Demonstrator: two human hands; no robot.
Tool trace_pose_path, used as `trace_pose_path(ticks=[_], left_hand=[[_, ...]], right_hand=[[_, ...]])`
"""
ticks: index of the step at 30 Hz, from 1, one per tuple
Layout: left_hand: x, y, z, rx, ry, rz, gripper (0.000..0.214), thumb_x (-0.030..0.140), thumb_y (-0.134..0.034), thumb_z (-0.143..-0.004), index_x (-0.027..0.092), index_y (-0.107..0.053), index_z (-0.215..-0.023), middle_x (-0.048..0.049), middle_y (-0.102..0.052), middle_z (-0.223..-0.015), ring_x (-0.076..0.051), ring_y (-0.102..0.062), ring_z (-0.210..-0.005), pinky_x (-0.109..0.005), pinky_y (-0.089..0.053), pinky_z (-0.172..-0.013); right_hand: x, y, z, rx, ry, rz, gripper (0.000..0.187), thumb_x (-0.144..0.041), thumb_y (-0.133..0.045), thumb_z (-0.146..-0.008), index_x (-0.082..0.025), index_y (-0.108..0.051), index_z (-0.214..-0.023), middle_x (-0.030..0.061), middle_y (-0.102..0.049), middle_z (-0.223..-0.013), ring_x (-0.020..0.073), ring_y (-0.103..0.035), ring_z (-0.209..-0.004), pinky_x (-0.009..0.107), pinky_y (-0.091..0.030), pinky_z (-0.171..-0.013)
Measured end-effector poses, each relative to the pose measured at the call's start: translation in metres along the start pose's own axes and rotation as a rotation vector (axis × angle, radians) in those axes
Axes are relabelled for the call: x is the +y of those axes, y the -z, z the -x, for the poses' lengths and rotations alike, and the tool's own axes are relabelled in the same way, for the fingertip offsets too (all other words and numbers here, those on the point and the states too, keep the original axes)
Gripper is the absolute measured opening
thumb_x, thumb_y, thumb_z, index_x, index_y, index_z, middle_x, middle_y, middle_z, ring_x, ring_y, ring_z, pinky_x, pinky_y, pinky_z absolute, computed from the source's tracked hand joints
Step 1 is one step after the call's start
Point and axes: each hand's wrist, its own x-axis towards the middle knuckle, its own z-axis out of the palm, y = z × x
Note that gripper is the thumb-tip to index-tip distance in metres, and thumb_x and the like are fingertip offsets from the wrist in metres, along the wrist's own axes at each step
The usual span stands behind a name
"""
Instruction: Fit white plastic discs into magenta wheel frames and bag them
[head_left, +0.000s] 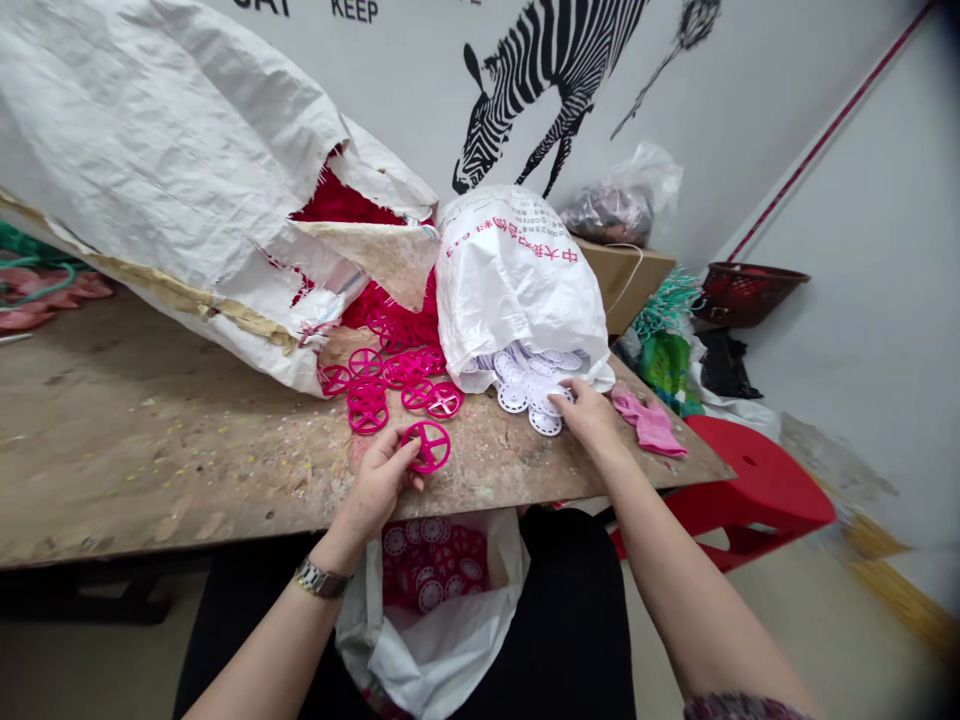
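Pinched in my left hand is a pink spoked plastic ring, just above the table's front edge. My right hand reaches to the white slotted discs that spill from a white printed sack; thumb and fingers close at the rim of one disc. More pink rings lie loose on the table, trailing from a torn white sack. On my lap, below the edge, an open white bag holds pink rings and white discs together.
The worn wooden table ends just before my lap. A pink cloth lies near its right corner, with a red stool beyond. Behind stand a cardboard box, a clear plastic bag and a dark red basket.
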Motion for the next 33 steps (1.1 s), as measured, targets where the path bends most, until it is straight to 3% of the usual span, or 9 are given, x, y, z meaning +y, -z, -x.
trace_pose_path(ticks=[8, 14, 19, 23, 27, 33], left_hand=[[-0.001, 0.001, 0.0, -0.019, -0.003, -0.023, 0.035, 0.037, -0.074, -0.078, 0.016, -0.062, -0.103, 0.0005, -0.064, -0.08, -0.01, -0.061, -0.062, -0.016, -0.048, -0.045], [0.007, 0.0, 0.004, -0.068, 0.065, 0.013, 0.034, 0.037, -0.078, -0.074, 0.015, -0.062, -0.095, -0.0003, -0.064, -0.077, -0.01, -0.061, -0.06, -0.015, -0.047, -0.043], [0.008, -0.008, 0.017, -0.146, 0.079, -0.013, 0.027, 0.035, -0.075, -0.079, 0.017, -0.063, -0.095, 0.0007, -0.061, -0.083, -0.009, -0.06, -0.061, -0.017, -0.05, -0.047], [0.01, -0.018, 0.027, -0.22, 0.042, -0.181, 0.024, 0.036, -0.067, -0.085, 0.017, -0.063, -0.099, 0.0014, -0.062, -0.08, -0.007, -0.057, -0.053, -0.019, -0.05, -0.05], [0.014, -0.023, 0.033, -0.215, 0.007, -0.266, 0.021, 0.034, -0.064, -0.086, 0.016, -0.063, -0.097, -0.0003, -0.065, -0.079, -0.008, -0.058, -0.052, -0.02, -0.05, -0.05], [0.014, -0.019, 0.038, -0.179, 0.012, -0.269, 0.019, 0.033, -0.065, -0.085, 0.016, -0.064, -0.093, 0.0004, -0.064, -0.074, -0.008, -0.057, -0.05, -0.019, -0.047, -0.049]], right_hand=[[-0.012, 0.01, 0.013, 0.034, 0.033, -0.382, 0.038, -0.035, -0.058, -0.073, -0.014, -0.072, -0.101, 0.0065, -0.071, -0.079, 0.0209, -0.063, -0.069, 0.033, -0.048, -0.064], [-0.048, 0.012, 0.06, -0.049, 0.091, -0.694, 0.034, -0.04, -0.068, -0.074, -0.019, -0.072, -0.1, 0.0049, -0.074, -0.086, 0.0188, -0.066, -0.075, 0.03, -0.051, -0.067], [-0.077, -0.002, 0.094, -0.119, 0.013, -0.966, 0.028, -0.039, -0.075, -0.07, -0.02, -0.07, -0.091, 0.0033, -0.073, -0.08, 0.0172, -0.064, -0.068, 0.027, -0.05, -0.057], [-0.093, -0.015, 0.114, -0.197, -0.01, -1.033, 0.028, -0.038, -0.075, -0.069, -0.02, -0.068, -0.09, 0.0025, -0.072, -0.077, 0.0162, -0.062, -0.065, 0.026, -0.05, -0.055], [-0.099, -0.021, 0.129, -0.306, -0.021, -1.038, 0.026, -0.04, -0.074, -0.073, -0.02, -0.066, -0.089, 0.0013, -0.071, -0.076, 0.016, -0.062, -0.065, 0.027, -0.051, -0.058], [-0.094, -0.018, 0.14, -0.312, 0.081, -0.881, 0.021, -0.04, -0.068, -0.081, -0.019, -0.066, -0.079, -0.0014, -0.063, -0.07, 0.0135, -0.056, -0.062, 0.025, -0.045, -0.058]])
